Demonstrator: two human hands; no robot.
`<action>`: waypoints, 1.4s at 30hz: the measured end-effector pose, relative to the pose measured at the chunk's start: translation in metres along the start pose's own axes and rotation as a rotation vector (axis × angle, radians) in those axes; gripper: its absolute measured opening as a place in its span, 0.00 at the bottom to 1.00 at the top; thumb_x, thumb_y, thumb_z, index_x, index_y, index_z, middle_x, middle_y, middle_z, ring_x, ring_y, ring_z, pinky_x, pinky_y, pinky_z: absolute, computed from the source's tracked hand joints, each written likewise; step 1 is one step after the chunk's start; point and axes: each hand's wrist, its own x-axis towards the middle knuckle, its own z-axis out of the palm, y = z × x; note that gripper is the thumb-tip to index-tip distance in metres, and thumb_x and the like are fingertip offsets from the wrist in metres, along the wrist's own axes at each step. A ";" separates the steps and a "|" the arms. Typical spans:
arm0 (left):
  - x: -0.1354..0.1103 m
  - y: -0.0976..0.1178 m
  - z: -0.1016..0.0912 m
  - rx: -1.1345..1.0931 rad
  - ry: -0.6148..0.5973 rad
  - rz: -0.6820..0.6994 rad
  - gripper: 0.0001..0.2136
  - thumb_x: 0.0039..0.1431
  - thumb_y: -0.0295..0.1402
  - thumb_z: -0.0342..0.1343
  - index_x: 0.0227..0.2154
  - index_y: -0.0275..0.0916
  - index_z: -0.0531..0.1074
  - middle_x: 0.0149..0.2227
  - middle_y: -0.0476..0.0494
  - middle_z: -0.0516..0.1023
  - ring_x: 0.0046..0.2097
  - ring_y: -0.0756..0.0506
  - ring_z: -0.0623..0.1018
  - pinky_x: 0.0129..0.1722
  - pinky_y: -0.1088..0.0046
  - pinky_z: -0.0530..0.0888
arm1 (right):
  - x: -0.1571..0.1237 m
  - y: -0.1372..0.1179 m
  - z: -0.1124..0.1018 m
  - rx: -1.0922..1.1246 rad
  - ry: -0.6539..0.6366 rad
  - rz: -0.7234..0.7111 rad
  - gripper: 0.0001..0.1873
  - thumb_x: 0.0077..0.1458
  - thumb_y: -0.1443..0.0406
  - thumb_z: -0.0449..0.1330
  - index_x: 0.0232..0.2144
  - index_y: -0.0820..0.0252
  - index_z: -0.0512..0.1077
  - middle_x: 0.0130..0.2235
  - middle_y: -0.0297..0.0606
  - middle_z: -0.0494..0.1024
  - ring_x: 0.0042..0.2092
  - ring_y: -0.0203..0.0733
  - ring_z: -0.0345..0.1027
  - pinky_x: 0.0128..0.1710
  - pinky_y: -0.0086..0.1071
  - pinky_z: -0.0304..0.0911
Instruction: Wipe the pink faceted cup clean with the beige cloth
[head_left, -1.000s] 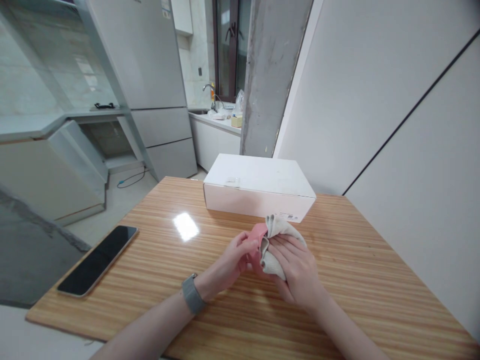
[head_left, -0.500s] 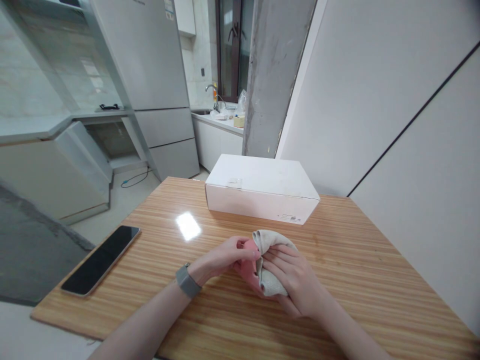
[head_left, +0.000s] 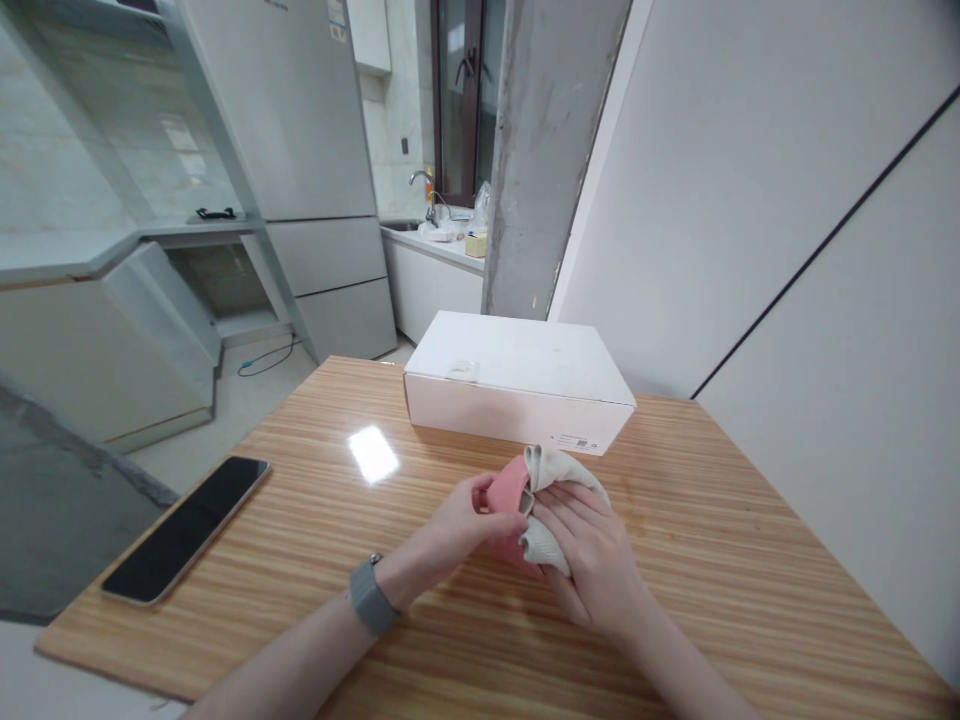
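A pink item (head_left: 508, 492) shows at the frame's centre, partly covered by a beige cloth (head_left: 551, 500). Above them sits a white box (head_left: 517, 380). The table (head_left: 712, 560) is tan wood with darker stripes. At lower left lies a black phone (head_left: 184, 530); the wristband (head_left: 367, 597) is grey.

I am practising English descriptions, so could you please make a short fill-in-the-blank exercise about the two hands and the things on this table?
1. The right hand presses a beige cloth against a ____ object that the left hand holds.
2. Behind both hands, a ____ box stands on the wooden table.
3. The dark phone lies near the table's ____ edge.

Missing words: pink; white; left.
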 end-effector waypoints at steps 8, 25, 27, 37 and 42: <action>-0.005 -0.001 0.001 -0.206 -0.132 -0.124 0.18 0.52 0.41 0.63 0.42 0.35 0.73 0.35 0.46 0.74 0.34 0.50 0.70 0.31 0.75 0.66 | -0.001 0.008 -0.005 0.100 0.001 -0.137 0.23 0.56 0.61 0.47 0.48 0.67 0.70 0.44 0.53 0.81 0.46 0.54 0.76 0.48 0.49 0.69; -0.007 0.001 0.000 -0.031 -0.116 -0.069 0.22 0.46 0.40 0.68 0.41 0.32 0.75 0.37 0.40 0.77 0.37 0.45 0.74 0.34 0.72 0.70 | 0.001 0.006 -0.005 0.093 -0.003 -0.116 0.21 0.57 0.63 0.47 0.47 0.68 0.71 0.44 0.53 0.81 0.45 0.52 0.77 0.47 0.48 0.71; -0.008 -0.004 0.005 -0.082 -0.075 -0.018 0.23 0.45 0.38 0.69 0.44 0.33 0.74 0.39 0.40 0.76 0.39 0.45 0.74 0.36 0.71 0.71 | 0.000 0.005 -0.004 0.068 0.000 -0.069 0.21 0.56 0.64 0.49 0.48 0.68 0.70 0.44 0.53 0.81 0.46 0.54 0.76 0.49 0.50 0.70; -0.008 -0.006 0.005 -0.230 -0.068 -0.034 0.17 0.54 0.43 0.62 0.41 0.35 0.74 0.36 0.44 0.74 0.35 0.50 0.70 0.33 0.75 0.67 | -0.007 0.003 -0.003 0.076 0.036 -0.180 0.25 0.59 0.60 0.45 0.49 0.70 0.70 0.45 0.54 0.81 0.48 0.53 0.76 0.50 0.48 0.69; -0.009 0.017 -0.004 0.099 -0.108 -0.054 0.15 0.48 0.42 0.66 0.31 0.34 0.74 0.28 0.48 0.72 0.31 0.51 0.68 0.30 0.76 0.64 | -0.007 0.001 -0.001 0.089 0.006 -0.219 0.23 0.55 0.61 0.47 0.46 0.70 0.72 0.44 0.53 0.81 0.46 0.52 0.76 0.48 0.45 0.71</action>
